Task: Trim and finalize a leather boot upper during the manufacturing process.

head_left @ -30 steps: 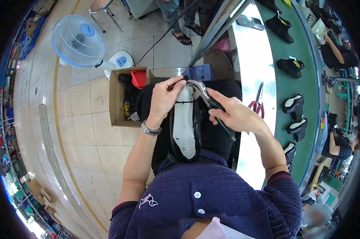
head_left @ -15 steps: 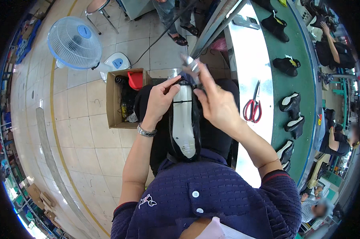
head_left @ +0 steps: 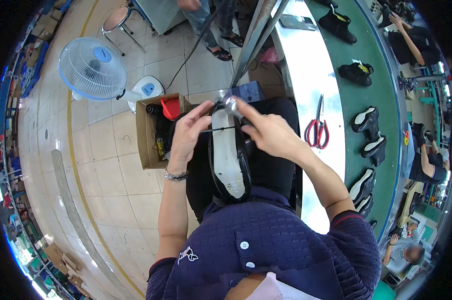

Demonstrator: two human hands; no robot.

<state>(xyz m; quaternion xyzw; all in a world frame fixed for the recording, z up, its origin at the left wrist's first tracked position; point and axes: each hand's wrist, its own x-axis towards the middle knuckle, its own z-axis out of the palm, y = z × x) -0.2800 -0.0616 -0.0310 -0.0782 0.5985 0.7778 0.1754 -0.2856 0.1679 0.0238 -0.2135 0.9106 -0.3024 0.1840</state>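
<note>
A fan [head_left: 92,68] stands at upper left, a cardboard box [head_left: 147,136] beside it. At centre, the left hand [head_left: 190,134] closes its grip around the upturned shoe [head_left: 228,156]; the right hand [head_left: 267,131] pinches a metal tool [head_left: 230,104] at its toe. Red scissors [head_left: 317,129] lie on the worktop [head_left: 306,75] at right.

Bare tiled floor [head_left: 111,165] lies open to the worker's left, broken only by an open brown cardboard box [head_left: 153,131] of tools just beside the knee and a white standing fan [head_left: 93,68] beyond it. To the right, red-handled scissors [head_left: 317,131] lie on the shiny metal bench edge [head_left: 306,75], black shoes [head_left: 368,120] lining the green conveyor belt [head_left: 386,100].
</note>
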